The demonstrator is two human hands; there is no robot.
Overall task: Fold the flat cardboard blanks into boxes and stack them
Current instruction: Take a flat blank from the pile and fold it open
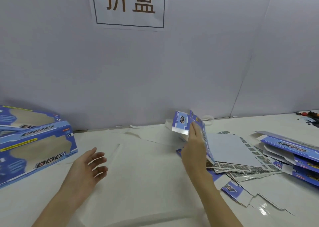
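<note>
Head view: I have one camera, looking down over both bare hands, so everything here comes from it.
Right hand: my right hand point(194, 150) is closed on the blue-and-white printed flat cardboard blank point(183, 123), thumb side toward me, tilting it up on edge off the pile at centre right.
Why held so: I judge the blank is raised edge-up so its creases can be opened over the bare middle of the table.
Left hand: my left hand point(89, 166) hovers open, palm up and fingers spread, holding nothing; I read it as waiting to take the blank's other side.
Supply: the loose heap of flat blue-and-white blanks point(238, 159) lies just right of my right wrist, some face down showing grey card, within easy reach.
Finished work: two folded blue window boxes printed DOG point(34, 147) sit stacked at the far left, the upper one skewed, kept apart from the supply.
Surface: the white paper-covered table point(146, 183) is creased, with glare near the right edge.
Room: a pale grey wall point(207, 62) stands close behind, carrying a white paper sign with two large brown characters point(129, 2); small dark tools point(309, 117) lie far right, too small to identify.
</note>
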